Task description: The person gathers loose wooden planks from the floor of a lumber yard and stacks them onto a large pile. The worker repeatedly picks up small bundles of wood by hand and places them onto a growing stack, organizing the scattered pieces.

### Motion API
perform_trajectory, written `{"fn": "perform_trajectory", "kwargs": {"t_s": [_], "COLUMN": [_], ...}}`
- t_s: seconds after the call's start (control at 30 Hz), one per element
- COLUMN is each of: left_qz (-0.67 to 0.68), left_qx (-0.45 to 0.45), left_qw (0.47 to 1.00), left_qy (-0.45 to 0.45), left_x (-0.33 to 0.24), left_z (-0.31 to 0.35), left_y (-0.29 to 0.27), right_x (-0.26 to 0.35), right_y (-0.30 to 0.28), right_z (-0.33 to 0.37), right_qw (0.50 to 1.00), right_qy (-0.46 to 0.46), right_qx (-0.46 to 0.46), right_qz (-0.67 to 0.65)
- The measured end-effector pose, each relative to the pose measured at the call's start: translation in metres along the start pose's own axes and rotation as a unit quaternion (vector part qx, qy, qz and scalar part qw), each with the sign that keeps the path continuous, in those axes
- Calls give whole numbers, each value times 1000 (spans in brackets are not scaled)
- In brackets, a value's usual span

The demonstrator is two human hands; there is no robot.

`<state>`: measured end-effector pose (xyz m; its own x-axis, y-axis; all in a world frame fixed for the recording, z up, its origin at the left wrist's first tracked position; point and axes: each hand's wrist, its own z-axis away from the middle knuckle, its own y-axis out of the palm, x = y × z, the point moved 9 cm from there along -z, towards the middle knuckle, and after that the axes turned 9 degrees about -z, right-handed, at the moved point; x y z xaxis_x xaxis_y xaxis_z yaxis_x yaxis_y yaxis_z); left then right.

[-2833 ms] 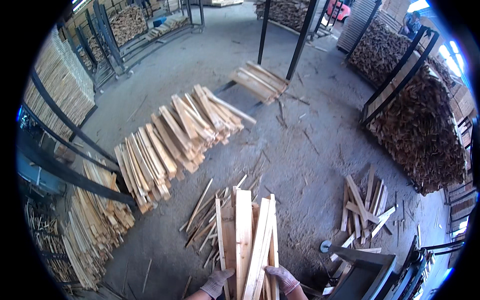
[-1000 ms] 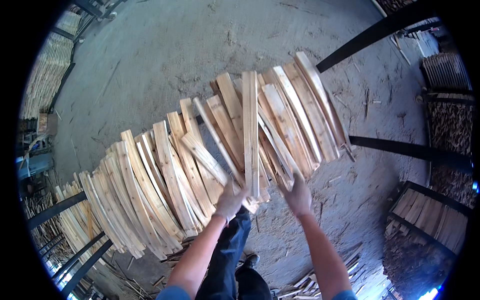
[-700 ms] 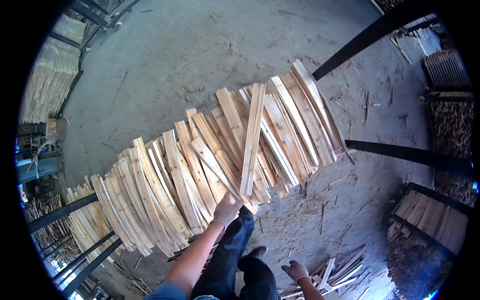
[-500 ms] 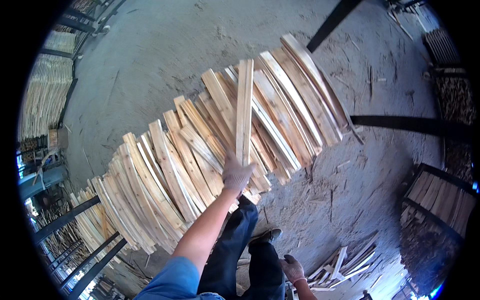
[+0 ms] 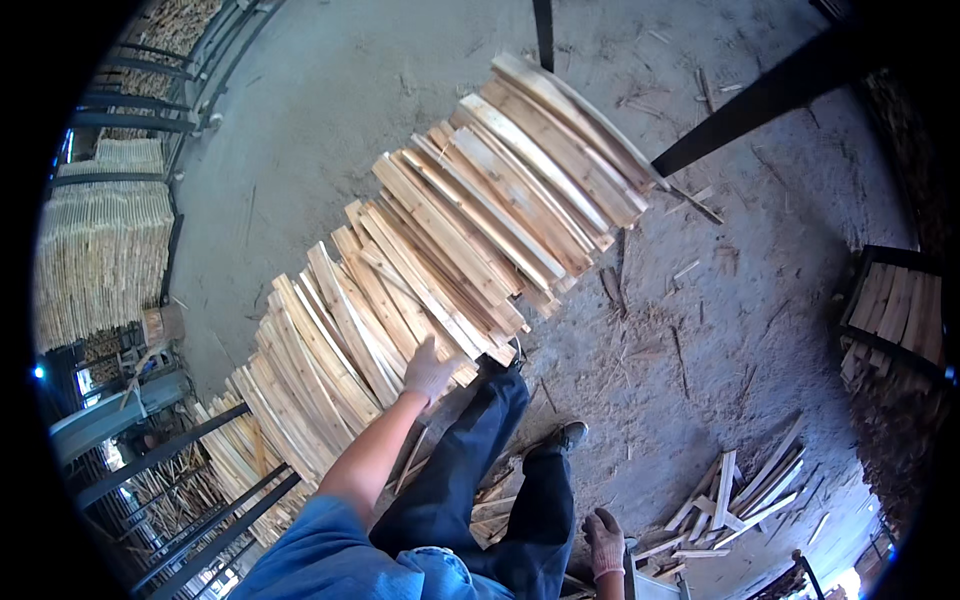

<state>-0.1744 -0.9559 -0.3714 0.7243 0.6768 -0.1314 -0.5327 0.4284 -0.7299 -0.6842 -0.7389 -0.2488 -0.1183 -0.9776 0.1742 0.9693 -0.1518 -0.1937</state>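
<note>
A long row of rough wooden planks (image 5: 470,215) lies side by side, running from lower left to upper right. My left hand (image 5: 428,372), in a pale knit glove, is at the near ends of the planks in the middle of the row. Its thumb and fingers are spread, and it appears to rest on the plank ends without gripping one. Low on the right, beside my leg, hangs my right hand (image 5: 604,542), gloved with dark fingertips. Its fingers look loosely apart, and I see nothing in them.
Dark metal bars (image 5: 760,95) stick out around the row. Loose offcuts (image 5: 725,490) are heaped on the ground at lower right. Stacked wood (image 5: 105,250) stands at far left, and a framed stack of boards (image 5: 895,310) at far right.
The plank that my left hand held raised across the row is let go and lies among the others. My left hand has drawn back to the left; the whole view has turned.
</note>
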Motion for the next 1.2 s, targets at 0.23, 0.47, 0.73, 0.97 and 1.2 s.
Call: {"fn": "perform_trajectory", "kwargs": {"t_s": [0.23,0.47,0.73,0.97,1.2], "left_qz": [-66,-38,-28,-241,-267], "left_qx": [137,195,283,304,282], "left_qw": [988,978,957,861,839], "left_qy": [-1,-66,61,327,380], "left_x": [47,47,-103,-204,-346], "left_z": [151,229,263,178,185], "left_y": [6,19,-29,7,8], "right_x": [-124,-151,-141,-168,-283], "right_y": [-95,-113,-147,-107,97], "right_z": [12,36,86,171,180], "right_qw": [1000,991,864,939,953], "right_qy": [7,-111,-383,-220,-68], "right_qx": [-2,9,-208,-262,-284], "right_qz": [24,-70,253,-22,-84]}}
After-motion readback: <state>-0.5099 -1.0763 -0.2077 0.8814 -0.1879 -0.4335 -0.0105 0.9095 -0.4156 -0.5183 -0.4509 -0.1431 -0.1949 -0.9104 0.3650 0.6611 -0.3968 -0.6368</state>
